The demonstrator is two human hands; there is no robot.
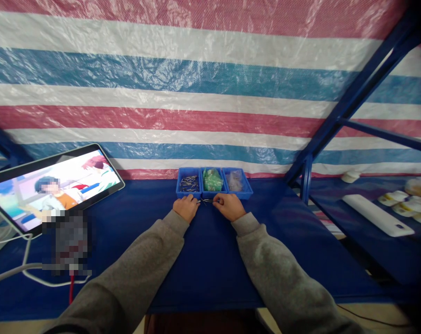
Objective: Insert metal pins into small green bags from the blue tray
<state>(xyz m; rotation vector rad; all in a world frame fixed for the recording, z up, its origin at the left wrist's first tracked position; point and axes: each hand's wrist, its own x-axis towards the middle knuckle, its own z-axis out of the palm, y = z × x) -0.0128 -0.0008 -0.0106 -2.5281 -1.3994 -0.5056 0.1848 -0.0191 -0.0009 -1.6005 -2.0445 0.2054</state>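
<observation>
My left hand [185,207] rests at the front of the left blue bin [188,195], fingers curled and pressed together. A short bit of shiny metal shows at its fingertips; most of what it holds is hidden. Just to the right, my right hand [230,206] pinches a thin dark metal piece [210,201] that points towards the left hand. Loose slim metal pieces [189,183] fill the left bin. Green plastic packaging [212,180] lies in the middle bin [215,193], and clear plastic bags [235,180] lie in the right bin [245,192].
A tablet [67,183] playing a cartoon leans at the left, with white cables [26,253] and a blurred-out object [71,241] before it. Striped sheeting [210,116] hangs behind the blue table [210,269]. Blue frame bars [335,106], a white box [377,215] and tape rolls [407,205] are at the right.
</observation>
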